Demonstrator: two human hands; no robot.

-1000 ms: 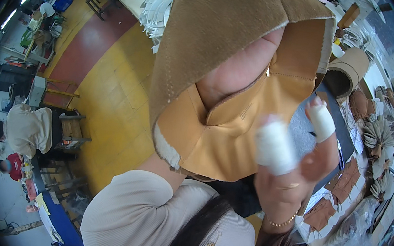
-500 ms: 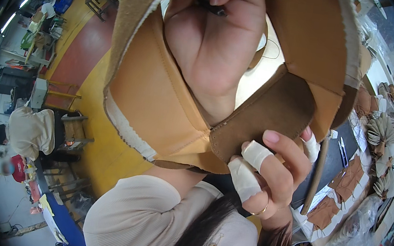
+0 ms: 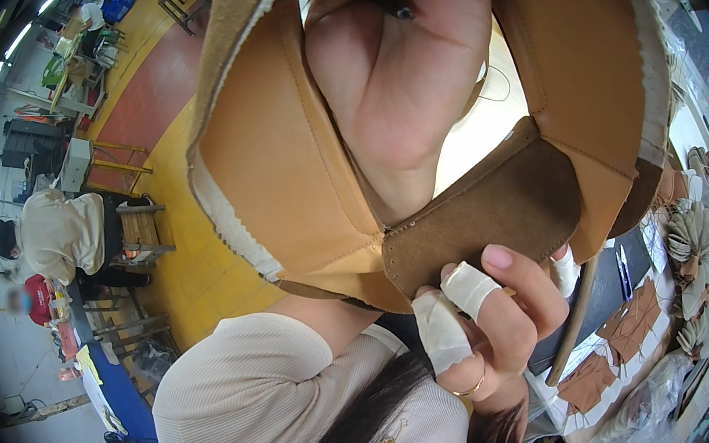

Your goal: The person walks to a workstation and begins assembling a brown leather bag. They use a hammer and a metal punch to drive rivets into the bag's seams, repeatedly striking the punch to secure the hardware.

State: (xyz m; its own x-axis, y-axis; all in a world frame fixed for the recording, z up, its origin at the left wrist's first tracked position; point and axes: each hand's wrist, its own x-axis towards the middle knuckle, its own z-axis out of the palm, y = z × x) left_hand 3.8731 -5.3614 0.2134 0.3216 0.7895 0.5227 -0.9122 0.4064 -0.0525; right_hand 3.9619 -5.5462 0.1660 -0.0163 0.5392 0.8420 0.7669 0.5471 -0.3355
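Note:
A stitched shoe upper (image 3: 283, 151) with tan lining, brown suede outside and ragged pale edges fills the middle of the view. My left hand (image 3: 388, 93) is inside its opening, palm toward me. The left fingers curl at the top around a small dark object, of which only a tip shows; its kind cannot be made out. My right hand (image 3: 502, 315), with white tape on several fingers and a ring, grips the lower edge by the dark brown suede panel (image 3: 489, 207). Part of the right fingertips is hidden behind the upper.
To the right, a workbench holds a dark mat (image 3: 595, 313), a pen-like tool (image 3: 625, 274), brown leather pieces (image 3: 631, 313), bundled pale parts (image 3: 693, 241) and a clear plastic bag (image 3: 644, 425). People sit at other tables on the left, beside a wooden stool (image 3: 141, 231).
The upper and both hands have shifted slightly right, and the opening looks a little wider. Both grips look the same as before.

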